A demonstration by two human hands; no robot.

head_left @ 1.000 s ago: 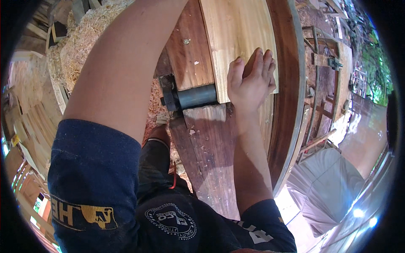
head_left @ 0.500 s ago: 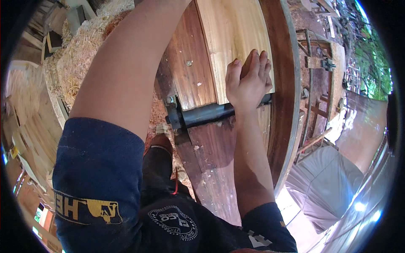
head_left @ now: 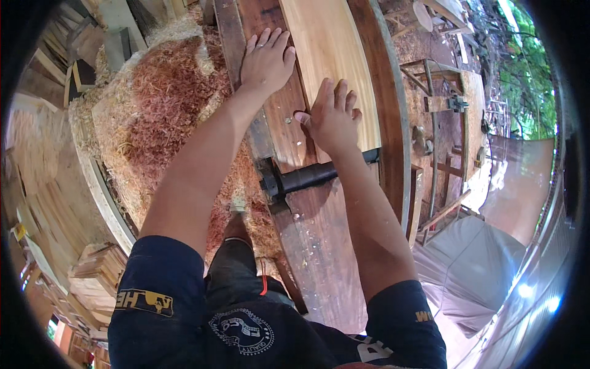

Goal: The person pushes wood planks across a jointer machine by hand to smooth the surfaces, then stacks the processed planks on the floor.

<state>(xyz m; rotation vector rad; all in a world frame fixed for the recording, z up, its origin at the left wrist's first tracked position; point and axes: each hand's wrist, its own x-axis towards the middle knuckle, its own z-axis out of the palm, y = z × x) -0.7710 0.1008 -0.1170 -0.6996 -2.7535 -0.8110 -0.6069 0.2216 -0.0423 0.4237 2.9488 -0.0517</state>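
Observation:
A pale, yellowish board point(head_left: 335, 46) lies lengthwise in front of me, beside a reddish-brown board point(head_left: 279, 135) on its left. My left hand point(head_left: 268, 61) rests palm down on the reddish-brown board, its fingers stretched out and pointing away. Over the pale board is my right hand point(head_left: 335, 120), fingers spread and a little bent, the thumb reaching left to the seam between the boards. Neither hand grips anything. A dark roller-like bar point(head_left: 310, 176) crosses under the near ends of both boards. What lies beneath my palms is hidden.
Reddish and pale wood shavings point(head_left: 163, 101) are heaped on the left. A long brown plank point(head_left: 393, 117) stands along the right side. Farther right are a wooden frame point(head_left: 433, 147) and a grey sheet-covered object point(head_left: 470, 264). Stacked wood pieces point(head_left: 98, 273) lie at the lower left.
My left hand, beyond the top edge before, has come back into view onto the reddish-brown board. My right hand has shifted left toward the seam, its thumb now out to the side.

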